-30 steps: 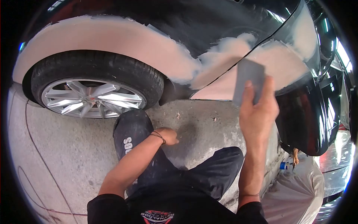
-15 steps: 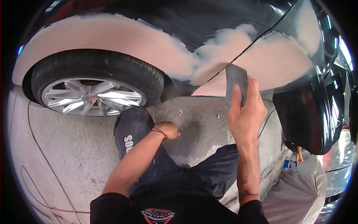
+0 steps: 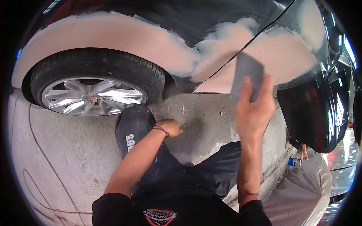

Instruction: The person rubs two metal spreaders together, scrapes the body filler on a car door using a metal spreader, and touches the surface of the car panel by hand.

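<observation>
My right hand (image 3: 254, 107) grips a grey piece of sandpaper (image 3: 248, 73), thumb on the near face and fingers around the right edge. Both are slightly blurred. The sandpaper is in front of the pinkish filler (image 3: 284, 52) on the car's dark side panel, just right of the panel seam; whether it touches the surface I cannot tell. My left hand (image 3: 169, 127) hangs by my bent knee, back upward, curled in a loose fist with most of its fingers out of sight. I see nothing in it.
A tire (image 3: 45, 79) with a silver wheel (image 3: 90, 98) stands left, close to my knee (image 3: 135, 118). Filler bits lie on the concrete floor (image 3: 196, 113). At right are a glossy black car part (image 3: 313, 116), a pale cover sheet (image 3: 301, 192), and another person's hand (image 3: 304, 151) near a blue-labelled container (image 3: 292, 161).
My right hand and the sandpaper have moved up and slightly right across the filler. More of the sandpaper's face shows. My left hand has stayed by the knee.
</observation>
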Demonstrator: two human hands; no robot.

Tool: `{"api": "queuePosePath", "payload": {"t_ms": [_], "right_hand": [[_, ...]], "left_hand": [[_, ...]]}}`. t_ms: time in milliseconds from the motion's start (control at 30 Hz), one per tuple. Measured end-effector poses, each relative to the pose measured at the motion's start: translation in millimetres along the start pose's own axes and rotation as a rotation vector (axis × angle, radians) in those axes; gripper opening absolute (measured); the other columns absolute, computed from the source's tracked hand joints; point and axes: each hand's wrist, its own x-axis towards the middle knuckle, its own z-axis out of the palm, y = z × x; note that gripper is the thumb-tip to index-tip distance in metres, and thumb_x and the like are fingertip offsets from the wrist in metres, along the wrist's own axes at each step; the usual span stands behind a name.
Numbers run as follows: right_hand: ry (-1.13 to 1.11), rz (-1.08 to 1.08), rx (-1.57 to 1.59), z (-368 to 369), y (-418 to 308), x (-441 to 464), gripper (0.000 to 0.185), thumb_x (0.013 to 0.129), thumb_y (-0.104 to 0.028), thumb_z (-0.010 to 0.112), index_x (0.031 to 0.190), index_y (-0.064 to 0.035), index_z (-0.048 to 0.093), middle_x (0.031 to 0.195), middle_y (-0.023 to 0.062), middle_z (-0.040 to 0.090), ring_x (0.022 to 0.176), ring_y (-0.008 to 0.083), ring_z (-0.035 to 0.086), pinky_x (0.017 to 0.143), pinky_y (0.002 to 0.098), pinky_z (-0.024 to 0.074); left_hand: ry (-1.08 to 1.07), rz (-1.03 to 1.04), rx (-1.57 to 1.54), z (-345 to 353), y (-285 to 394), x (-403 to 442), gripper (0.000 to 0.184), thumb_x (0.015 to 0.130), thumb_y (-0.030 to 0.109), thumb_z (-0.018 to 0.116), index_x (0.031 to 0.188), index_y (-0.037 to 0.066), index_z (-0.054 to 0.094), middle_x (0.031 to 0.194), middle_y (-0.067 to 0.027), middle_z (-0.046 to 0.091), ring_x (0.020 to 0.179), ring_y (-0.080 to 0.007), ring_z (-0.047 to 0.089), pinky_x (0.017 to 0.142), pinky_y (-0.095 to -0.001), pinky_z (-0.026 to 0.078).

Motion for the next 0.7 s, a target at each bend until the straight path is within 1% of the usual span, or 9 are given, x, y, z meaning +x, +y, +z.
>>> {"api": "queuePosePath", "payload": {"t_ms": [33, 133, 233, 333, 433, 533, 567, 633, 700], "right_hand": [[0.028, -0.131, -0.04, 14, 11, -9, 0.03, 0.103, -0.011, 0.065, 0.132, -0.0032, 0.061, 0.107, 0.0244, 0.072, 0.09, 0.0452, 0.074, 0.075, 0.0488, 0.0587], [-0.178, -0.101, -0.094, 51, 33, -41, 0.029, 0.104, -0.012, 0.064, 0.132, -0.005, 0.06, 0.111, 0.0211, 0.071, 0.088, 0.0445, 0.073, 0.072, 0.0497, 0.0586], [-0.179, -0.087, -0.039, 56, 35, -46, 0.027, 0.105, -0.014, 0.062, 0.13, -0.0066, 0.06, 0.114, 0.019, 0.069, 0.087, 0.0437, 0.072, 0.071, 0.0509, 0.0582], [-0.193, -0.01, -0.028, 51, 33, -49, 0.026, 0.105, -0.015, 0.061, 0.131, -0.0076, 0.06, 0.113, 0.0183, 0.069, 0.087, 0.0426, 0.072, 0.071, 0.0507, 0.0582], [-0.259, -0.056, -0.13, 79, 52, -66, 0.026, 0.105, -0.013, 0.061, 0.13, -0.0082, 0.061, 0.112, 0.0173, 0.069, 0.086, 0.0418, 0.072, 0.071, 0.0495, 0.0584], [-0.094, -0.133, -0.07, 71, 43, -62, 0.025, 0.105, -0.012, 0.062, 0.13, -0.0083, 0.063, 0.111, 0.0167, 0.069, 0.085, 0.0409, 0.072, 0.07, 0.0475, 0.0582], [-0.076, -0.068, 0.019, 62, 37, -58, 0.025, 0.104, -0.01, 0.062, 0.129, -0.0076, 0.063, 0.111, 0.0173, 0.069, 0.084, 0.0404, 0.072, 0.069, 0.0467, 0.0579], [-0.071, -0.093, 0.019, 54, 38, -58, 0.024, 0.104, -0.01, 0.062, 0.129, -0.0075, 0.063, 0.111, 0.0177, 0.069, 0.085, 0.0405, 0.072, 0.068, 0.0464, 0.0577], [-0.039, -0.136, 0.022, 58, 44, -58, 0.024, 0.104, -0.009, 0.063, 0.127, -0.0079, 0.064, 0.111, 0.0175, 0.069, 0.084, 0.04, 0.071, 0.068, 0.0465, 0.0576]], "left_hand": [[0.008, -0.002, 0.007, -1, 1, -2, 0.052, 0.104, 0.043, 0.061, 0.123, -0.003, 0.075, 0.126, -0.0274, 0.072, 0.122, -0.0423, 0.069, 0.106, -0.0493, 0.052], [0.001, -0.013, 0.018, -1, 3, -3, 0.049, 0.103, 0.041, 0.062, 0.124, -0.001, 0.075, 0.126, -0.0265, 0.073, 0.121, -0.042, 0.069, 0.105, -0.0489, 0.053], [-0.018, -0.022, 0.007, -5, 2, -3, 0.053, 0.105, 0.044, 0.058, 0.125, -0.003, 0.074, 0.128, -0.0279, 0.072, 0.123, -0.0429, 0.068, 0.107, -0.0498, 0.051], [-0.039, -0.009, 0.026, -1, -1, 1, 0.056, 0.106, 0.045, 0.056, 0.125, -0.004, 0.074, 0.128, -0.0288, 0.071, 0.124, -0.0433, 0.067, 0.109, -0.05, 0.051], [-0.022, -0.002, 0.024, 2, -1, 5, 0.056, 0.106, 0.045, 0.056, 0.123, -0.005, 0.074, 0.127, -0.0287, 0.072, 0.123, -0.0436, 0.068, 0.108, -0.0502, 0.051], [-0.013, -0.026, -0.003, 3, -5, 7, 0.053, 0.105, 0.044, 0.058, 0.123, -0.004, 0.075, 0.126, -0.0281, 0.072, 0.122, -0.0432, 0.068, 0.107, -0.0504, 0.051], [-0.034, -0.026, -0.011, 4, -6, 8, 0.051, 0.105, 0.042, 0.059, 0.123, -0.003, 0.075, 0.127, -0.0276, 0.072, 0.122, -0.0426, 0.068, 0.107, -0.0501, 0.052], [-0.042, -0.007, 0.008, 3, -4, 11, 0.049, 0.105, 0.039, 0.059, 0.125, -0.002, 0.075, 0.128, -0.0275, 0.072, 0.123, -0.0425, 0.068, 0.106, -0.0498, 0.052], [-0.05, -0.021, 0.01, -1, 1, 9, 0.049, 0.105, 0.04, 0.059, 0.125, -0.002, 0.075, 0.128, -0.0277, 0.072, 0.122, -0.0427, 0.068, 0.106, -0.0499, 0.052]]}}
